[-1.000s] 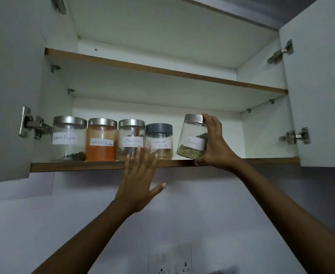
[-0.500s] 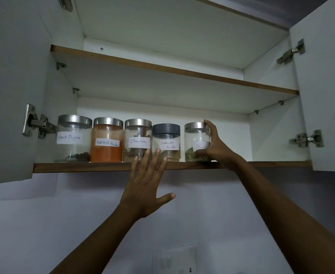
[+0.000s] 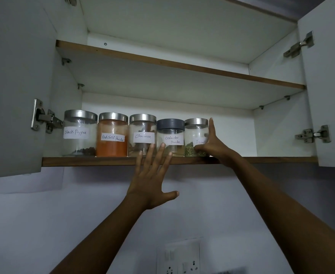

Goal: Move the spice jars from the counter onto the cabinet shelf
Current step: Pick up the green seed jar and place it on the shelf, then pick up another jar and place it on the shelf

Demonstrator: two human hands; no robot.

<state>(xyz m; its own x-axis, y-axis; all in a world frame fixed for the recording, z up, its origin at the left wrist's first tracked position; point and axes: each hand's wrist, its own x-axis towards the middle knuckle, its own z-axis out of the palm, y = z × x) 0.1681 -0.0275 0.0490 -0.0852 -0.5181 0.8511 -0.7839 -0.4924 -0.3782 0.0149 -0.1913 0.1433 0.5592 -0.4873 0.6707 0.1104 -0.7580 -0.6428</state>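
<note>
From the head camera, looking up into an open wall cabinet, five spice jars stand in a row on the lower shelf (image 3: 103,161), close to its front edge. All are upright, long axis vertical, lids on top, handwritten labels facing out toward the open front. From left to right they are the Black Pepper jar (image 3: 79,133), the Red Chilli Powder jar (image 3: 112,135), the Cinnamon jar (image 3: 142,133), the Coriander Powder jar (image 3: 170,135) with its dark grey lid, and the Fennel jar (image 3: 195,135). Neighbouring jars touch or nearly touch.

The right hand (image 3: 212,144) grips the Fennel jar, which sits flat on the shelf at the right end of the row. The thumb curls across the lower front and covers the end of the label, and one finger runs straight up the jar's right side past the lid. The other fingers are hidden behind the glass.

The left hand (image 3: 151,180) is flat and spread wide, back toward the camera, holding nothing. Its fingertips overlap the shelf edge and the bases of the Cinnamon and Coriander jars; whether they touch cannot be told.

The upper shelf (image 3: 182,65) runs above. Both cabinet doors (image 3: 14,86) stand open on metal hinges (image 3: 312,134), and a socket plate (image 3: 179,258) sits on the wall below.
</note>
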